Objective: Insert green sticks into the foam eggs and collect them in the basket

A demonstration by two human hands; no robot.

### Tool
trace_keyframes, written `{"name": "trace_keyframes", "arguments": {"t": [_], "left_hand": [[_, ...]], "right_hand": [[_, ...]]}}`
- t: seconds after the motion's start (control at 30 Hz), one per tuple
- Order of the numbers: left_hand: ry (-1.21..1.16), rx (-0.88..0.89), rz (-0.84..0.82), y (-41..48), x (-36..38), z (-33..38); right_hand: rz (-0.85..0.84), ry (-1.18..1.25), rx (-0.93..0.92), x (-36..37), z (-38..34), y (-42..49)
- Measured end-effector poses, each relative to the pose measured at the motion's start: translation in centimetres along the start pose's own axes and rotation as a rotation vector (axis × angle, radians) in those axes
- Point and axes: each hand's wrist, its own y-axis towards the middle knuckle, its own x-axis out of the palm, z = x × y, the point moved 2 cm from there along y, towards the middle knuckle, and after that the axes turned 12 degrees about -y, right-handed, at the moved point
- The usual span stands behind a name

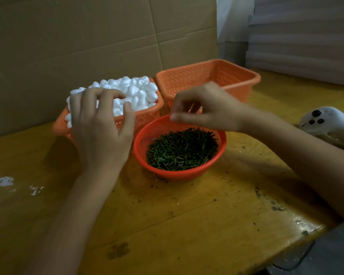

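White foam eggs (127, 92) are reached by the spread, empty left hand (101, 128); right hand (203, 108) is pinched above green sticks (182, 149), contents unclear. An egg must be picked next.

The counter (187, 225) is yellow-brown wood, worn and speckled with dark marks. Directly under the right grip (203, 108) sits a round orange basket of green sticks (182, 149). Under the left grip (101, 124) stands a rectangular orange basket (143, 118) heaped with white foam eggs (131, 92). Beyond the right grip stands a second rectangular basket (236, 86), just beside the first. White crumbs (2, 181) lie well to the left of the left grip; a white handheld device (326, 122) rests far to the right of the right grip.
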Motion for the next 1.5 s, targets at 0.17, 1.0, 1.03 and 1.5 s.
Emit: {"name": "trace_keyframes", "arguments": {"t": [0.17, 1.0, 1.03, 1.5], "left_hand": [[0.33, -0.174, -0.379, -0.7, 0.2, -3.3], [0.15, -0.188, -0.219, -0.8, 1.0, -3.5], [0.133, -0.186, -0.196, -0.8, 1.0, -3.4], [-0.456, -0.136, 0.173, -0.3, 0.0, -2.3]], "right_hand": [[-0.366, 0.028, -0.121, 2.4, -0.5, -0.5], [-0.37, 0.082, -0.119, 2.6, -0.7, -0.4], [-0.368, 0.084, -0.118, 2.6, -0.7, -0.4], [-0.319, 0.18, -0.107, 2.4, -0.7, -0.5]]}}
